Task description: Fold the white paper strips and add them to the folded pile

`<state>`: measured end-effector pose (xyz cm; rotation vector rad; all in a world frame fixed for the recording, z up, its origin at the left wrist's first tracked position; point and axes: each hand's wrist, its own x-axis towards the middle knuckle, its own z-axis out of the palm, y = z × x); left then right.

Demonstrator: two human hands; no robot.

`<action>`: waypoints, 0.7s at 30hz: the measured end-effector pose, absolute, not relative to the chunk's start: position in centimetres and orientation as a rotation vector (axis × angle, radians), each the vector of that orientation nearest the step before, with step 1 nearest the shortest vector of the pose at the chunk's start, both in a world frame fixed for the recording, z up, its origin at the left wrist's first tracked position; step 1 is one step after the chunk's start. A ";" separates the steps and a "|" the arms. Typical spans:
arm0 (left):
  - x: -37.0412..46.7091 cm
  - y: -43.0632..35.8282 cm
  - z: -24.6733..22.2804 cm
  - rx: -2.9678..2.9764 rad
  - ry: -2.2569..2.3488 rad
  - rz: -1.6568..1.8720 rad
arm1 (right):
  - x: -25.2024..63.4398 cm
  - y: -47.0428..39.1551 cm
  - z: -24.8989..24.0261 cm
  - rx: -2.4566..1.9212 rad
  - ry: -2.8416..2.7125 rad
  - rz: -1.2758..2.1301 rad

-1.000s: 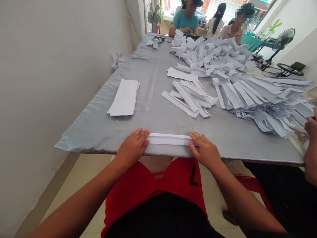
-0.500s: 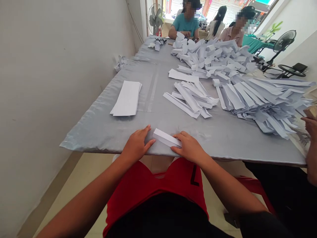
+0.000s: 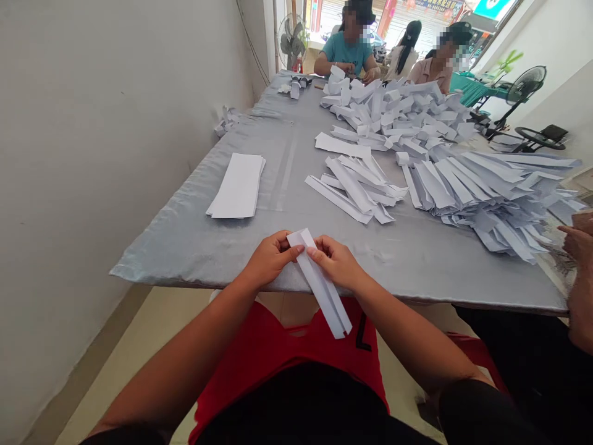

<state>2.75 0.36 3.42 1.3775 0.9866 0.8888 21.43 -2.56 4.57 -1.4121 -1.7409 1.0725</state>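
Observation:
A long folded white paper strip (image 3: 322, 287) is held between my two hands, above the front edge of the grey cloth-covered table (image 3: 204, 253). My left hand (image 3: 272, 258) pinches its upper left side, thumb on top and fingers behind. My right hand (image 3: 337, 259) grips the upper right side, its thumb close to the left thumb. The strip's lower end hangs past the table edge, over my red apron (image 3: 259, 346), and its long flaps stand partly apart. Beyond my hands lies a loose group of folded paper strips (image 3: 349, 185). A stack of flat white sheets (image 3: 238, 185) lies to the left.
A large heap of folded papers (image 3: 398, 111) covers the far right of the table. Fanned paper strips (image 3: 477, 185) lie at right, near a co-worker's hand (image 3: 577, 244). People sit at the far end. A wall (image 3: 115, 123) borders the left side.
The folded strip has been lifted from the tabletop and turned lengthwise toward me. My left hand, open beside it before, now grips it, and my right hand has shifted to its upper end.

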 end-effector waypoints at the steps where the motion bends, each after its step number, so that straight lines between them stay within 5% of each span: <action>1: 2.8 0.4 3.3 1.372 0.987 0.863 | 21.5 -2.0 4.2 -1.366 -1.695 1.094; 21: 2.4 -0.3 1.6 1.507 1.047 0.852 | 22.3 -1.4 1.4 -1.197 -1.457 1.298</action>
